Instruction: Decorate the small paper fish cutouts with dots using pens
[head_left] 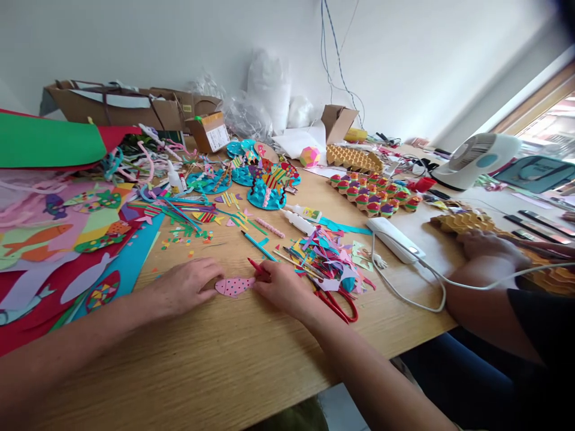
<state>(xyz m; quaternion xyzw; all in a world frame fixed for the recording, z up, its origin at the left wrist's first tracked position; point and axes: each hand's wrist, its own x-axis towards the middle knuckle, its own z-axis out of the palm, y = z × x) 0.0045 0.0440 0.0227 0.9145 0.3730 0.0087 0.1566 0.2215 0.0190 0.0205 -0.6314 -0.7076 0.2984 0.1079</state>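
Fingers of the left hand are partly curled, thumb and forefinger holding the head end of a spotted pink paper fish at the bench's near side. The right hand has its fingers closed round a red pen, beside the fish's tail. Colored paper scraps and red-handled scissors lie just right of it.

Wooden table with paper scraps, egg cartons
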